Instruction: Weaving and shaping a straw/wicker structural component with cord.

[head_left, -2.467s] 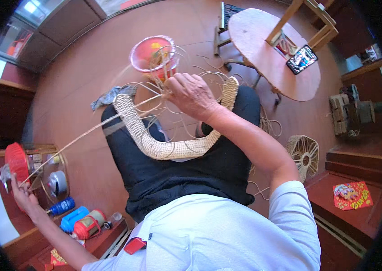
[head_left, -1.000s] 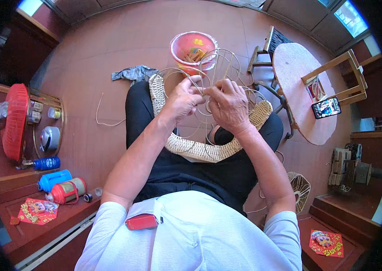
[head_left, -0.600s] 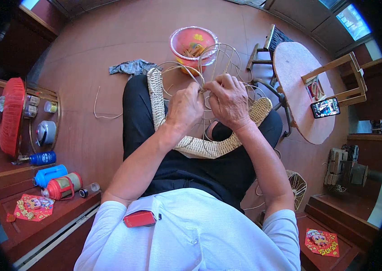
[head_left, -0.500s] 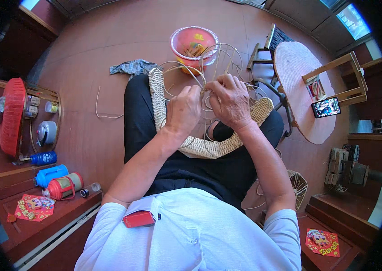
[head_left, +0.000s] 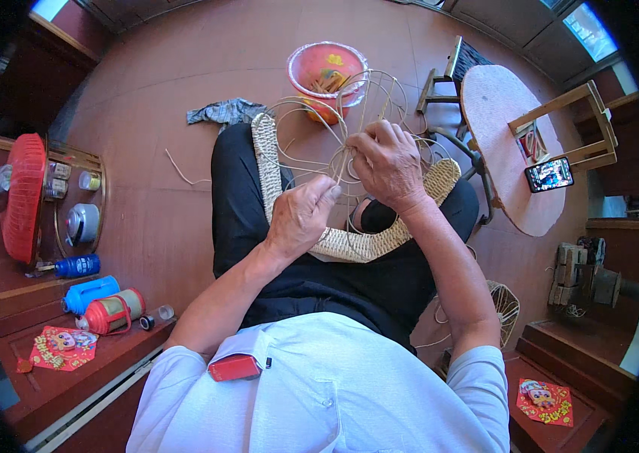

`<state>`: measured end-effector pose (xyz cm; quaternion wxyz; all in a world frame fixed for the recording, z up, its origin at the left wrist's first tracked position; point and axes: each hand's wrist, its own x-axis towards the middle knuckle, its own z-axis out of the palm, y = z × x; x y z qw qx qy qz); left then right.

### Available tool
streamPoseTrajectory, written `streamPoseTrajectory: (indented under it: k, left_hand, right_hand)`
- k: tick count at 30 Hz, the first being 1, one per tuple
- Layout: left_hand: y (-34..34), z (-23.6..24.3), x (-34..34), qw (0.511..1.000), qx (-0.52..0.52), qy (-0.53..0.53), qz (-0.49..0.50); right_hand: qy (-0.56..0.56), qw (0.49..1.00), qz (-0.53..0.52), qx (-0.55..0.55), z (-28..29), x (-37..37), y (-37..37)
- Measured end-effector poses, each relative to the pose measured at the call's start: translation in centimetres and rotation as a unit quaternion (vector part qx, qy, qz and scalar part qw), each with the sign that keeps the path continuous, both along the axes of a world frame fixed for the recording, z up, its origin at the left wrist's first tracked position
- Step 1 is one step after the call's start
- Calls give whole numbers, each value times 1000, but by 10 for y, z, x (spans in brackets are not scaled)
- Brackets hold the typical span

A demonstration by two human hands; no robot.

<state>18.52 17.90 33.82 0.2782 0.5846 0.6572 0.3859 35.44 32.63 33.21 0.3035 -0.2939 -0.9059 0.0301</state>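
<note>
On my lap lies a U-shaped woven straw piece (head_left: 361,245), its two arms pointing away from me. Thin cane strands (head_left: 300,102) loop and cross inside and beyond it. My left hand (head_left: 303,215) is closed, with strands pinched near the thumb, just below the point where several cross. Higher and to the right, my right hand (head_left: 389,162) is closed on the same bunch of strands at that crossing. Its fingertips and the exact crossing are partly hidden behind the hand.
Beyond my knees a red bucket (head_left: 319,57) holds tools or sticks, and a grey cloth (head_left: 226,111) lies beside it. To the right stands a round table (head_left: 485,113) with a propped phone (head_left: 549,175). Two thermos flasks (head_left: 113,311) lie at the left.
My left hand has moved down toward me, away from the right hand, drawing strands with it. My right hand stays near the crossing. The loose strand on the floor at left has shifted.
</note>
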Motion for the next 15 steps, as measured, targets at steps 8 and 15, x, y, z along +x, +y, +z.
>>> streamPoseTrajectory:
  k: [8, 15]
  left_hand:
    - [-61, 48, -55, 994, -78, -78, 5]
    - [-144, 91, -227, 965, 121, 94, 214]
  right_hand:
    - [16, 1000, -9, -3, 4, -1, -3]
    - [24, 999, -35, 19, -2, -3, 1]
